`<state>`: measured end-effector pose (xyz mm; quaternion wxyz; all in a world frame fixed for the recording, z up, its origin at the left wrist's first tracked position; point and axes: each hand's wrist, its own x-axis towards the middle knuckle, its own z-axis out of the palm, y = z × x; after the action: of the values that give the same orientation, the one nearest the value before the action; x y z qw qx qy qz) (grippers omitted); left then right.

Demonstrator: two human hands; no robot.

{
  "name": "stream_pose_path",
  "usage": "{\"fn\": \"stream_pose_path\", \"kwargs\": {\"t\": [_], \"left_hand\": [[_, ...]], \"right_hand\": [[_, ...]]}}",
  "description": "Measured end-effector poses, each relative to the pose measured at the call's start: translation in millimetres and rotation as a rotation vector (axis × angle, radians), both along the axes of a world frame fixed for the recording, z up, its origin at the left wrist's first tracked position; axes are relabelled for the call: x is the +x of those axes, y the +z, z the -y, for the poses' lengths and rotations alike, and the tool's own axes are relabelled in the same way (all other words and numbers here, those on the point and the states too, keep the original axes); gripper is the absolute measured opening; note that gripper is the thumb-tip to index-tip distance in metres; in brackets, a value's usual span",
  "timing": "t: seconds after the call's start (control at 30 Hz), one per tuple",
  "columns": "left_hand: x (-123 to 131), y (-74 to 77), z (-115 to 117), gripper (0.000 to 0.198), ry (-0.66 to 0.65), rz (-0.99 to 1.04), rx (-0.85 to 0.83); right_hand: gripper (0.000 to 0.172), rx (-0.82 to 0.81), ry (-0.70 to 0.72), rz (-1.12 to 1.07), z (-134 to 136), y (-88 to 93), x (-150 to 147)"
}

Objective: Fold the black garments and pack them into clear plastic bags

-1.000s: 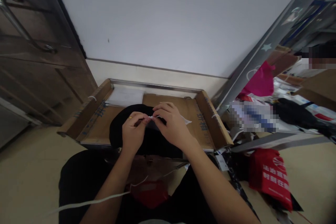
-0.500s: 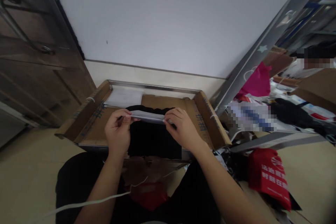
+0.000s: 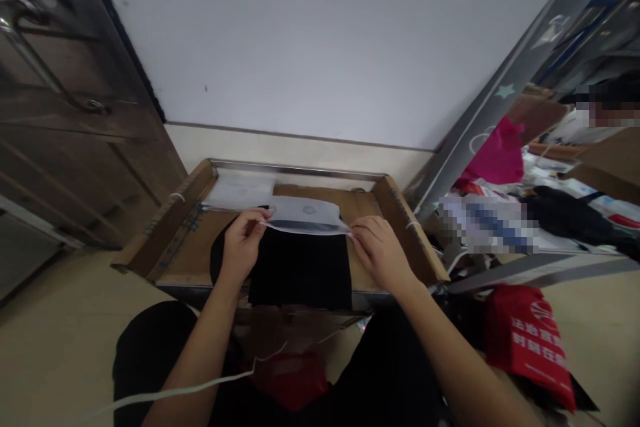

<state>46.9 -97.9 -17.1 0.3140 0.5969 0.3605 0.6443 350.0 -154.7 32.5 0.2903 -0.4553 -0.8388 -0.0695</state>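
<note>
A translucent white plastic bag (image 3: 309,209) with a round mark is stretched between my two hands, its near edge toward me. At its left corner my left hand (image 3: 244,240) pinches the edge between thumb and fingers. The right corner is pinched by my right hand (image 3: 383,250). Below the bag, a piece of black fabric (image 3: 300,267) lies over the front of the cardboard tray (image 3: 177,260). Similar white plastic bags (image 3: 237,190) lie flat at the tray's back left.
The tray has raised side walls and stands against the wall (image 3: 310,47). On the left is a wooden door (image 3: 65,120) with a metal handle. A cluttered table (image 3: 565,257) and a red bag (image 3: 530,340) are on the right. A white cord (image 3: 200,387) crosses my lap.
My hands have moved apart, the right one outward to the right. The plastic bag is now spread wider, with its round mark and near edge showing.
</note>
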Motion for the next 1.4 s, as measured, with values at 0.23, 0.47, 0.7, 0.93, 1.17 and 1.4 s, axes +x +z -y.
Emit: {"fn": "stream_pose_path", "kwargs": {"t": [0.23,0.47,0.7,0.93,1.17,1.4], "left_hand": [[-2.9,-1.8,9.1,0.022,0.053,-0.750,-0.039],[49.8,23.3,-19.8,0.028,0.045,-0.844,0.134],[84.1,-18.5,-32.4,0.045,0.039,-1.132,0.070],[75.8,-27.1,-28.4,0.051,0.014,-1.216,0.005],[77.1,-30.4,-33.4,0.054,-0.004,-1.239,-0.072],[74.5,-26.6,-35.5,0.055,-0.040,-1.234,-0.107]], "right_hand": [[0.019,-0.162,-0.026,-0.124,1.0,-42.6,-5.2],[0.040,-0.140,-0.150,-0.252,-55.0,-45.9,-58.3],[0.055,-0.301,-0.239,-0.037,-72.3,-85.8,-68.6],[0.058,-0.334,-0.259,0.024,-70.4,-84.2,-67.9],[0.059,-0.347,-0.287,0.061,-71.4,-84.5,-70.0],[0.060,-0.362,-0.296,0.064,-72.3,-84.5,-69.7]]}}
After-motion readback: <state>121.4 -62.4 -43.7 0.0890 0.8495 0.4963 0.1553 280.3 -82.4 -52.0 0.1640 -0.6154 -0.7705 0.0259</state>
